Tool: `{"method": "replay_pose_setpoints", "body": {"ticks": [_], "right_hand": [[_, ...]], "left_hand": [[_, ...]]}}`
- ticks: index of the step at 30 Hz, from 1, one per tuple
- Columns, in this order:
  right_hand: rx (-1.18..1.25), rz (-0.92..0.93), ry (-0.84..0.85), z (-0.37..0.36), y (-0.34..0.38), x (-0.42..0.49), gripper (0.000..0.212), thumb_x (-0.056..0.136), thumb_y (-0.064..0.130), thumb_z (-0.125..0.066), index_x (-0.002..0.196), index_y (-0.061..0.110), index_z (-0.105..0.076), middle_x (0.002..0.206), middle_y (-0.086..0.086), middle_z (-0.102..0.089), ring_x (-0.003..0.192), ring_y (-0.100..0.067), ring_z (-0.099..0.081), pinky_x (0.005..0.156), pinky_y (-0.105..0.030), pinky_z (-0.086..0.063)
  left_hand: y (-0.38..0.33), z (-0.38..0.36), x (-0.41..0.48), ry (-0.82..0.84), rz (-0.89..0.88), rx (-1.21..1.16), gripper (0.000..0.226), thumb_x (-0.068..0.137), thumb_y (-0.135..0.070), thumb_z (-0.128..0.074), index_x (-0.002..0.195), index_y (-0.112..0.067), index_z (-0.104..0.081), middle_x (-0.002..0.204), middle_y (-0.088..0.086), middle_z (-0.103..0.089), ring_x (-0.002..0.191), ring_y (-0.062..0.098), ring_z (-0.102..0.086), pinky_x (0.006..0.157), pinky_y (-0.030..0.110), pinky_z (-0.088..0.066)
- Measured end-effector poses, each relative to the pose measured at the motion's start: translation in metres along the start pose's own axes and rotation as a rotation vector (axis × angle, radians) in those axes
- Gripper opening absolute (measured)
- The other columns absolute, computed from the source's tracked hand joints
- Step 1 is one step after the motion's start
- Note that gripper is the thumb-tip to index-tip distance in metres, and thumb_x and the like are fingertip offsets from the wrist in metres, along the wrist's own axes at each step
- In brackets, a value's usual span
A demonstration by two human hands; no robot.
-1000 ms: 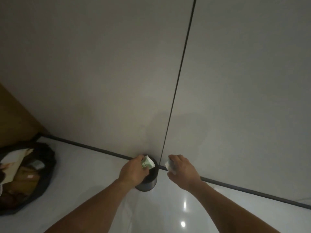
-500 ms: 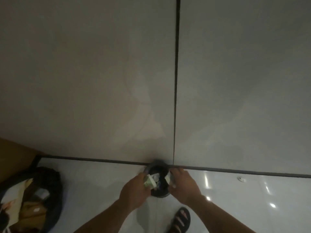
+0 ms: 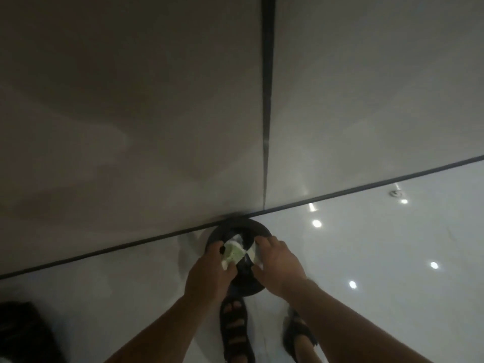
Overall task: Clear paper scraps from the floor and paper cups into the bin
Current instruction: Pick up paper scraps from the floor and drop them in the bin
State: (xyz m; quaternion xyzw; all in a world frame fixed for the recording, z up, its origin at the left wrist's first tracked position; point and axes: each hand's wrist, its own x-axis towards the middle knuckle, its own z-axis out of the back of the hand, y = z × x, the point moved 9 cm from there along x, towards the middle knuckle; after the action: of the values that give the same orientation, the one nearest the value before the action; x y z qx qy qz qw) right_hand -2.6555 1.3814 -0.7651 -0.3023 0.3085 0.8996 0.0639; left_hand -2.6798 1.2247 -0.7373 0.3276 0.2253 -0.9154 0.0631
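Note:
A round black bin [image 3: 248, 226] stands on the glossy white floor against the wall's dark baseboard. Both hands hover over its mouth. My left hand [image 3: 209, 271] grips a crumpled green and white paper cup [image 3: 232, 254] above the opening. My right hand [image 3: 279, 263] holds a white paper scrap [image 3: 252, 252] at the bin's right side, its fingers curled round the paper. White scraps [image 3: 237, 238] show inside the bin. How far down the bin goes is hidden by my hands.
My two feet in dark sandals [image 3: 235, 328] stand just before the bin. A dark bag [image 3: 23, 334] lies at the lower left. A small round fitting [image 3: 395, 193] sits on the floor at the right. Grey wall panels rise behind the bin.
The view has tilted down and closed in on the bin. Both hands have come together lower over its mouth, and my sandalled feet have come into view.

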Motion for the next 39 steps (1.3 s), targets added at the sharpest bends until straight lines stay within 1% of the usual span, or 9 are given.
{"method": "replay_pose_setpoints", "body": {"ticks": [4, 9, 12, 16, 19, 22, 26, 32, 39], "right_hand": [[0.062, -0.058, -0.047, -0.037, -0.010, 0.026, 0.069, 0.087, 0.040, -0.063, 0.145, 0.025, -0.029, 0.141, -0.001, -0.041, 0.126, -0.021, -0.045, 0.102, -0.037, -0.046], [0.113, -0.145, -0.043, -0.060, -0.016, 0.013, 0.074, 0.088, 0.040, -0.062, 0.149, 0.023, -0.024, 0.151, -0.002, -0.029, 0.135, -0.024, -0.034, 0.108, -0.039, -0.040], [0.130, -0.181, -0.066, -0.056, -0.022, -0.008, 0.074, 0.087, 0.041, -0.061, 0.149, 0.023, -0.024, 0.152, -0.001, -0.027, 0.136, -0.023, -0.032, 0.108, -0.038, -0.040], [0.154, -0.229, -0.124, -0.036, -0.035, -0.038, 0.075, 0.086, 0.046, -0.060, 0.149, 0.029, -0.022, 0.153, 0.002, -0.026, 0.137, -0.021, -0.030, 0.108, -0.037, -0.038], [0.162, -0.272, -0.163, -0.019, -0.053, -0.062, 0.076, 0.087, 0.052, -0.057, 0.149, 0.033, -0.019, 0.156, 0.002, -0.021, 0.142, -0.022, -0.024, 0.109, -0.038, -0.035], [0.177, -0.347, -0.200, 0.000, -0.082, -0.089, 0.078, 0.088, 0.054, -0.055, 0.151, 0.034, -0.014, 0.160, 0.003, -0.014, 0.145, -0.022, -0.019, 0.111, -0.039, -0.034], [0.256, -0.445, -0.273, 0.030, -0.134, -0.129, 0.077, 0.089, 0.054, -0.053, 0.152, 0.033, -0.012, 0.161, 0.003, -0.012, 0.146, -0.021, -0.017, 0.111, -0.039, -0.034], [0.337, -0.540, -0.378, 0.089, -0.221, -0.187, 0.073, 0.093, 0.052, -0.050, 0.153, 0.032, -0.013, 0.162, 0.003, -0.010, 0.146, -0.022, -0.017, 0.113, -0.039, -0.033], [0.353, -0.607, -0.435, 0.148, -0.335, -0.243, 0.070, 0.095, 0.047, -0.048, 0.154, 0.030, -0.014, 0.160, 0.003, -0.009, 0.144, -0.021, -0.018, 0.110, -0.036, -0.036]], "left_hand": [[0.030, -0.022, 0.024, 0.020, -0.025, -0.012, 0.060, 0.089, -0.033, -0.061, 0.142, -0.018, -0.036, 0.128, -0.001, -0.057, 0.112, 0.013, -0.057, 0.085, 0.021, -0.043], [0.049, -0.023, 0.013, 0.057, -0.068, 0.034, 0.055, 0.089, -0.032, -0.061, 0.139, -0.021, -0.039, 0.133, 0.000, -0.049, 0.100, -0.001, -0.042, 0.065, 0.006, -0.030], [0.035, -0.018, 0.007, 0.080, -0.113, 0.076, 0.055, 0.090, -0.034, -0.060, 0.139, -0.020, -0.038, 0.134, -0.001, -0.047, 0.101, -0.002, -0.040, 0.063, 0.005, -0.032], [-0.009, -0.011, -0.003, 0.088, -0.195, 0.163, 0.058, 0.089, -0.035, -0.058, 0.140, -0.017, -0.038, 0.133, 0.003, -0.049, 0.117, 0.014, -0.049, 0.082, 0.018, -0.039], [-0.047, -0.012, -0.016, 0.086, -0.278, 0.215, 0.059, 0.089, -0.035, -0.059, 0.141, -0.016, -0.039, 0.136, 0.002, -0.049, 0.122, 0.015, -0.048, 0.080, 0.013, -0.036], [-0.083, -0.024, -0.030, 0.125, -0.318, 0.257, 0.061, 0.090, -0.037, -0.055, 0.144, -0.018, -0.034, 0.143, 0.001, -0.042, 0.130, 0.017, -0.041, 0.097, 0.025, -0.040], [-0.138, -0.050, -0.049, 0.180, -0.349, 0.335, 0.065, 0.090, -0.042, -0.053, 0.146, -0.021, -0.029, 0.149, -0.001, -0.034, 0.136, 0.017, -0.032, 0.108, 0.033, -0.035], [-0.243, -0.108, -0.073, 0.250, -0.472, 0.403, 0.064, 0.092, -0.042, -0.051, 0.147, -0.019, -0.029, 0.151, -0.001, -0.030, 0.137, 0.015, -0.027, 0.111, 0.028, -0.025], [-0.352, -0.188, -0.084, 0.331, -0.553, 0.476, 0.061, 0.093, -0.042, -0.049, 0.146, -0.020, -0.028, 0.150, -0.001, -0.029, 0.132, 0.016, -0.033, 0.109, 0.030, -0.031]]}}
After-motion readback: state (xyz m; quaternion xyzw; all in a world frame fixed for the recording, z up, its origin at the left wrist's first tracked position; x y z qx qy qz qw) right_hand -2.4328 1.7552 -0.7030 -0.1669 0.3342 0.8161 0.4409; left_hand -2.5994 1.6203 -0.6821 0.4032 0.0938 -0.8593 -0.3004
